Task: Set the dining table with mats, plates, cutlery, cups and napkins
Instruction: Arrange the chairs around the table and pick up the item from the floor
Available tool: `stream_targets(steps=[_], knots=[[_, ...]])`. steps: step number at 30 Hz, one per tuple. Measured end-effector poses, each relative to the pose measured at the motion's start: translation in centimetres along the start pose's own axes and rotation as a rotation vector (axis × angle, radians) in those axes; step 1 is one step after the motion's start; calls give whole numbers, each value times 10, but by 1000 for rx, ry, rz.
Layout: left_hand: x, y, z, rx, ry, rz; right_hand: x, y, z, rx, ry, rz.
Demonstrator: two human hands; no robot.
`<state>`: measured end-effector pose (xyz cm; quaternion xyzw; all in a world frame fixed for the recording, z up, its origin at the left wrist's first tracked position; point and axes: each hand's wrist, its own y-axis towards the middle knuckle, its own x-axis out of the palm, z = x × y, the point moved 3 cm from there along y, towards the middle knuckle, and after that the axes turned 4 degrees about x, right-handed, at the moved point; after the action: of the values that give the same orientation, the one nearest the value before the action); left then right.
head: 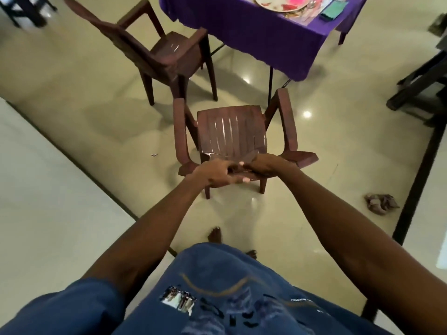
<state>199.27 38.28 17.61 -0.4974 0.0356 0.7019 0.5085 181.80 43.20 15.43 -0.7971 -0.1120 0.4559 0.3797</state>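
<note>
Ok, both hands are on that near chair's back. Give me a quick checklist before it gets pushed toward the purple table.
1. Grip: left hand and right hand both curl over the backrest of the near chair: ok.
2. Seat free of objects: ok.
3. Floor between chair and table: ok, nothing in the way.
4. Second chair off to the left, apart from the path: ok.
5. Crumpled cloth on the floor, off to the right: ok.
6. Table fully set: cannot tell, only its edge shows.
</note>
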Motion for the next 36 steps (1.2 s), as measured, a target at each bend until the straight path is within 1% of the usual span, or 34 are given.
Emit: stream_targets(steps=[2, 4, 6, 8, 9, 10, 11, 12, 14, 18, 21, 25, 29, 33, 36], knots=[[8, -10, 3, 14, 132, -90, 3, -19, 2, -77, -3, -34], [16, -14, 7, -34, 255, -73, 6, -31, 7, -113, 26, -87], [25, -18, 14, -72, 312, 32, 9, -37, 13, -154, 46, -157], [32, -24, 19, -63, 367, 172, 10, -42, 14, -166, -30, -196], [32, -26, 19, -50, 401, 237, 11, -42, 15, -156, -105, -184], [30, -27, 19, -42, 433, 281, 10, -43, 15, -153, -203, -148], [25, -25, 17, -36, 460, 309, 8, -47, 13, -158, -306, -68], [20, -22, 16, -34, 461, 317, 5, -50, 10, -178, -380, 46], [9, -14, 12, 5, 476, 320, -2, -53, 4, -219, -397, 254], [-4, -5, 10, 123, 565, 332, -4, -52, 5, -227, -368, 413], [-15, -1, 1, 202, 619, 357, -6, -48, -1, -224, -381, 484], [-40, 13, -31, 241, 628, 358, -11, -28, -28, -210, -341, 565], [-87, 38, -71, 310, 643, 343, -26, 5, -67, -145, -294, 610], [-135, 71, -122, 308, 684, 302, -43, 49, -110, -100, -241, 652], [-170, 97, -152, 331, 675, 255, -61, 77, -137, -33, -204, 683]])
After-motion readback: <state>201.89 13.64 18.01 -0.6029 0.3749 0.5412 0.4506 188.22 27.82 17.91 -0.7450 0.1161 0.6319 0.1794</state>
